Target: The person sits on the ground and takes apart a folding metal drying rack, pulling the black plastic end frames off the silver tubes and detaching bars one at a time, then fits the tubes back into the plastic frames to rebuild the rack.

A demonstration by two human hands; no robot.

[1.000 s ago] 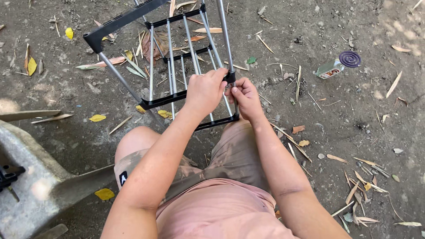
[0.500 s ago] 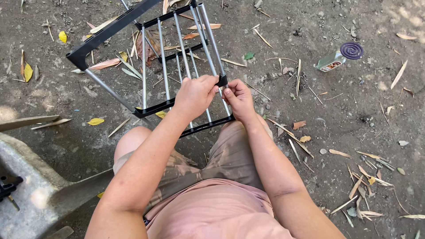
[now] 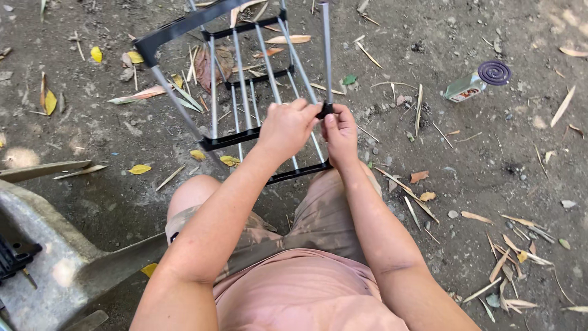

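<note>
Both hands meet at one spot on a metal rack (image 3: 245,110), a frame of thin grey rods held between black plastic crossbars, which stands tilted over the person's knees with its near crossbar (image 3: 294,173) resting just above the lap. The left hand (image 3: 286,127) is curled over the rods from the left, and its fingers close down toward a small black clip (image 3: 326,111) that sits on a single grey rod (image 3: 325,55). The right hand (image 3: 340,132) comes up from below and to the right, thumb and forefinger pressed together on that same clip, so the two grips touch or nearly touch each other there. That rod runs almost straight away from the person, up and out of the top of the view, while the other rods fan off to the upper left, so the clip lies at the near end of the rod's long axis. The right hand seems the nearer and more direct of the two on the clip; the left covers more of the frame beside it. On the bare dirt ground (image 3: 490,171), well apart to the right, lie a small bottle (image 3: 463,87) and a dark spiral coil (image 3: 493,72) among dry leaves.
</note>
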